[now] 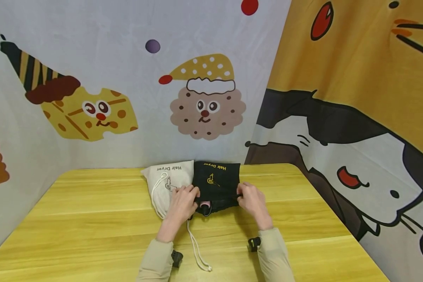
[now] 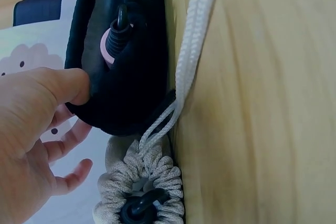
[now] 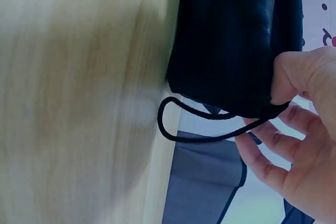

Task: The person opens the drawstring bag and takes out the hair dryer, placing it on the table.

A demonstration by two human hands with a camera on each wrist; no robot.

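Squarely between the left hand (image 1: pixel 182 200) and right hand (image 1: pixel 252 199), equally near both, the black bag (image 1: pixel 216 181) lies on the bench (image 1: pixel 109 219), mouth nearside; each hand's fingers pinch one side of its rim.

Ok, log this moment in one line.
left hand: pinching black bag | right hand: pinching its other side | black bag: open, pink item inside | white bag: gathered, alongside
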